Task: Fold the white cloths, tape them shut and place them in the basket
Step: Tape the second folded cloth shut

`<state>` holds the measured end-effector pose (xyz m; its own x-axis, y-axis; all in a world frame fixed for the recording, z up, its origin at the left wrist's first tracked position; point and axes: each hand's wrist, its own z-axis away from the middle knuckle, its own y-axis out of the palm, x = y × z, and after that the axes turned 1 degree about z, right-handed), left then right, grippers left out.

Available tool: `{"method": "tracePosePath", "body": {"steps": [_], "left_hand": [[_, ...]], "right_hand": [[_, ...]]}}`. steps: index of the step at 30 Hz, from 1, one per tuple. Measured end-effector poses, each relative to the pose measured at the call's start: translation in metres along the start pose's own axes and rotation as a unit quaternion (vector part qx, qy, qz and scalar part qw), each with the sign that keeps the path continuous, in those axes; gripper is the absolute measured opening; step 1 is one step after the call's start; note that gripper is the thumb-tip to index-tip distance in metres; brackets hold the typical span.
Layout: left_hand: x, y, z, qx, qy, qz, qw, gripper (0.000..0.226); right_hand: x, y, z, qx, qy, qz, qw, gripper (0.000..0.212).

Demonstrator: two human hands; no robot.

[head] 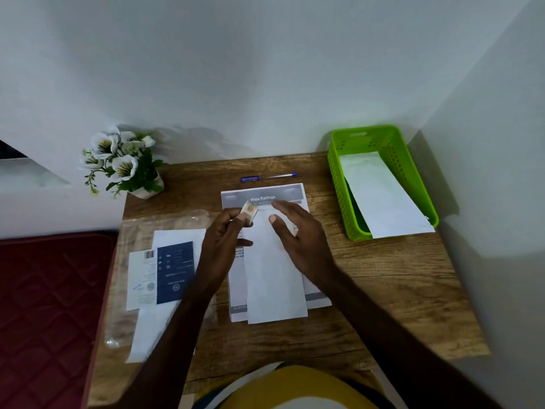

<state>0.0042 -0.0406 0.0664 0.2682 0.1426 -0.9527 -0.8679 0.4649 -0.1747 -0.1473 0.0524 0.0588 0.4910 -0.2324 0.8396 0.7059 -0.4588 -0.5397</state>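
Note:
A folded white cloth (274,278) lies lengthwise in the middle of the wooden table (383,278), on top of a printed sheet (262,196). My left hand (224,237) pinches a small roll of tape (249,211) above the cloth's far end. My right hand (298,234) rests on the cloth's far end with its fingers spread and nearly straight. A green basket (413,172) stands at the table's far right corner. Another folded white cloth (380,196) lies in it and sticks out over the near rim.
A clear plastic package with white cloth and a blue-and-white label (165,273) lies at the left of the table. A blue pen (268,177) lies beyond the printed sheet. A pot of white flowers (124,163) stands at the far left corner. A red mattress (50,305) borders the table's left edge.

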Motion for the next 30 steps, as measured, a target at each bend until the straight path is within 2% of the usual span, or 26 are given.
{"method": "tracePosePath", "body": {"steps": [4, 7, 17, 25, 30], "left_hand": [[-0.008, 0.004, 0.02, 0.054, 0.017, 0.022, 0.998, 0.032], [-0.012, 0.005, 0.029, 0.067, 0.03, 0.011, 0.997, 0.029], [-0.011, 0.001, 0.044, 0.054, 0.074, -0.055, 0.994, 0.042], [-0.005, -0.002, 0.044, 0.023, 0.1, -0.086, 0.991, 0.03], [-0.005, -0.006, 0.046, 0.012, 0.114, -0.148, 0.982, 0.036]], "right_hand": [[0.024, -0.01, 0.016, -0.016, -0.039, -0.082, 0.996, 0.037], [0.03, -0.013, 0.026, -0.021, -0.054, -0.097, 0.994, 0.036], [0.028, -0.013, 0.037, -0.035, -0.023, -0.117, 0.992, 0.033], [0.032, -0.014, 0.043, -0.048, -0.032, -0.113, 0.992, 0.023], [0.031, -0.013, 0.044, -0.055, -0.035, -0.094, 0.993, 0.021]]}}
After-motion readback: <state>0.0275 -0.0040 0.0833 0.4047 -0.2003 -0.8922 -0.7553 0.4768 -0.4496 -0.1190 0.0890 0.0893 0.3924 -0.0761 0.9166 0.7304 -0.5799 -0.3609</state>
